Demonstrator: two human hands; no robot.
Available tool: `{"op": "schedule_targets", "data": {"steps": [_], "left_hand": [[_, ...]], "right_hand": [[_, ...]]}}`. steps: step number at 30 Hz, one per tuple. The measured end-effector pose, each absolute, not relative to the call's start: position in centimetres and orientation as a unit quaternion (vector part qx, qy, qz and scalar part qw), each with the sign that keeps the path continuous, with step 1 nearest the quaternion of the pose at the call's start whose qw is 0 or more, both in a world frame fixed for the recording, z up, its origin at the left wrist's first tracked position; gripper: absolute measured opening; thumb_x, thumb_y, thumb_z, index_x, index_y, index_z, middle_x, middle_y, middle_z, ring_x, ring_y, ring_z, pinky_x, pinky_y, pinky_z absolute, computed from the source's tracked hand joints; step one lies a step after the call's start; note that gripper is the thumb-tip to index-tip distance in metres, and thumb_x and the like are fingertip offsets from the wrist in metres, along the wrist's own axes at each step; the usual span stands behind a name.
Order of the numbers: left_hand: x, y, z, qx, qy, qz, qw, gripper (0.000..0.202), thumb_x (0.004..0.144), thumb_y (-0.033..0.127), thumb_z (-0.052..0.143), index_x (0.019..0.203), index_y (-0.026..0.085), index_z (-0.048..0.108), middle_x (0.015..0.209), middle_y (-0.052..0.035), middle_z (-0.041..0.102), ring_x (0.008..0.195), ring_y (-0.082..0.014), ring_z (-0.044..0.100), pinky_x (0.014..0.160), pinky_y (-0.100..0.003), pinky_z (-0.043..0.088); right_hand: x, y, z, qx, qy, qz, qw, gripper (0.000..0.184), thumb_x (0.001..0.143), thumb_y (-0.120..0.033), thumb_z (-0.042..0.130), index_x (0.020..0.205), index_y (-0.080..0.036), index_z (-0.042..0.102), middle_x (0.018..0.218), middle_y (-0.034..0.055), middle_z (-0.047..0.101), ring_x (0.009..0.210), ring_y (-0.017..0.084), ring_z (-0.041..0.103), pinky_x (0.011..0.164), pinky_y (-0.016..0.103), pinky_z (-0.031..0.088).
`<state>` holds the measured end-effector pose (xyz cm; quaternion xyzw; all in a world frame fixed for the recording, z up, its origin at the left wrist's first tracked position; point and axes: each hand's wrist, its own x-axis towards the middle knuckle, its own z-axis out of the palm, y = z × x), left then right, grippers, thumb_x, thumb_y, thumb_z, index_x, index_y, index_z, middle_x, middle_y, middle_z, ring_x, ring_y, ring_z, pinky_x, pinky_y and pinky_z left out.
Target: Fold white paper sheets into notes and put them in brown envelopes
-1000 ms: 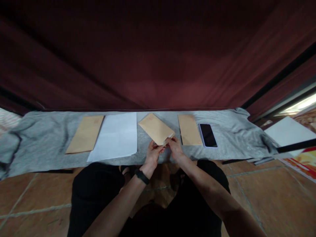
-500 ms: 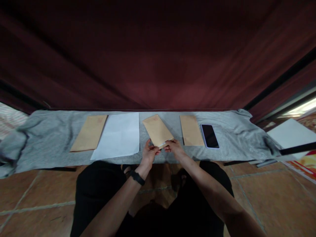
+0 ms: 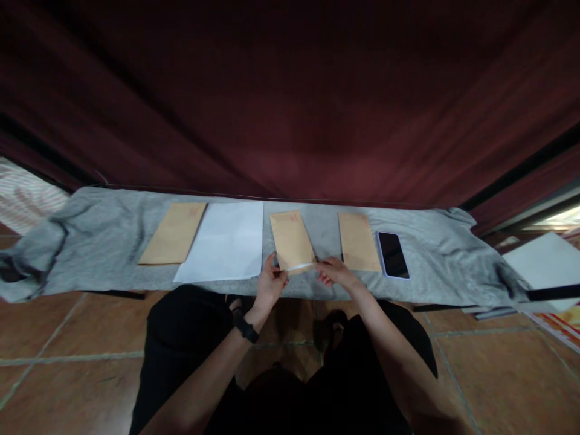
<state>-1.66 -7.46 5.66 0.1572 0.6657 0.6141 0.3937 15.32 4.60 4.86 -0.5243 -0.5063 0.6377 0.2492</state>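
A brown paper envelope [image 3: 291,238] lies in front of me on the grey cloth, its near end open with a strip of white paper showing at the mouth. My left hand [image 3: 270,284] pinches its near left corner, thumb and fingers closed. At the near right corner, my right hand [image 3: 333,271] grips the edge between thumb and fingers. Left of the envelope is a stack of white paper sheets [image 3: 226,241], partly overlapped by another brown envelope [image 3: 174,234]. A third brown envelope [image 3: 359,241] rests to the right of my right hand.
A phone [image 3: 393,255] with a pale purple case lies at the right on the cloth-covered bench [image 3: 435,260]. Dark red curtain [image 3: 290,109] hangs behind it. White board [image 3: 544,260] and printed packaging stand beyond the right end. My knees are under the near edge.
The envelope has turned to lie straighter, and its mouth shows more clearly. My right hand has shifted right, from the middle of the near edge to the corner. The view has moved slightly.
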Motion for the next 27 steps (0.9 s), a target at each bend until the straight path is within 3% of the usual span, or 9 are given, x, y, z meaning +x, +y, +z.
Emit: {"op": "schedule_targets", "data": {"steps": [3,6,9,12,14,18,27], "left_hand": [[-1.7,-9.1,6.3,0.259,0.722,0.569,0.297,0.052,0.069,0.008,0.072,0.119,0.021,0.065,0.07,0.002,0.06,0.064,-0.018,0.061,0.068,-0.031,0.052],[-1.4,-10.0,7.2,0.409,0.752,0.486,0.18,0.041,0.08,0.012,0.061,0.119,0.024,0.067,0.097,-0.0066,0.064,0.097,-0.026,0.063,0.096,-0.04,0.049],[-1.5,-8.5,7.6,0.529,0.722,0.43,0.119,0.042,0.09,0.014,0.048,0.129,0.023,0.062,0.129,-0.0126,0.059,0.126,-0.0287,0.052,0.112,-0.044,0.038],[-2.3,-5.3,7.3,0.595,0.7,0.384,0.092,0.045,0.096,0.021,0.043,0.14,0.019,0.053,0.154,-0.0128,0.042,0.147,-0.0293,0.031,0.122,-0.047,0.024],[-3.2,-3.1,6.8,0.621,0.702,0.337,0.089,0.047,0.098,0.027,0.041,0.143,0.017,0.049,0.16,-0.0128,0.036,0.151,-0.0307,0.023,0.123,-0.051,0.018],[-5.6,0.5,5.7,0.655,0.697,0.277,0.095,0.052,0.099,0.033,0.038,0.147,0.015,0.045,0.161,-0.0129,0.034,0.152,-0.03,0.022,0.124,-0.05,0.014],[-9.9,5.9,3.8,0.699,0.685,0.191,0.082,0.057,0.1,0.042,0.034,0.152,0.02,0.04,0.161,-0.0095,0.035,0.152,-0.0287,0.021,0.124,-0.05,0.01]], "right_hand": [[16.4,5.3,5.5,-0.543,-0.568,0.571,0.237,0.022,0.077,-0.016,0.072,0.06,-0.022,0.059,0.06,0.0005,0.065,0.071,0.018,0.066,0.072,0.027,0.05],[15.9,5.3,6.2,-0.499,-0.715,0.416,0.259,0.008,0.086,-0.02,0.062,0.082,-0.023,0.069,0.088,0.0058,0.072,0.093,0.022,0.067,0.09,0.032,0.048],[14.1,4.6,6.4,-0.391,-0.829,0.295,0.271,0.031,0.096,-0.024,0.046,0.118,-0.019,0.067,0.122,0.0106,0.068,0.115,0.022,0.062,0.105,0.037,0.044],[12.3,3.7,5.7,-0.333,-0.874,0.25,0.25,0.043,0.101,-0.026,0.039,0.139,-0.016,0.055,0.145,0.0122,0.055,0.136,0.021,0.049,0.116,0.04,0.036],[11.7,3.1,4.8,-0.325,-0.892,0.223,0.22,0.046,0.102,-0.029,0.039,0.145,-0.016,0.051,0.152,0.0117,0.048,0.142,0.022,0.042,0.12,0.043,0.031],[11.5,2.5,3.1,-0.325,-0.911,0.179,0.179,0.051,0.102,-0.031,0.041,0.151,-0.016,0.043,0.157,0.0111,0.04,0.146,0.025,0.037,0.121,0.046,0.027],[11.3,2.4,2.8,-0.334,-0.91,0.169,0.176,0.05,0.101,-0.029,0.043,0.15,-0.017,0.044,0.157,0.011,0.042,0.146,0.025,0.037,0.121,0.045,0.027]]}}
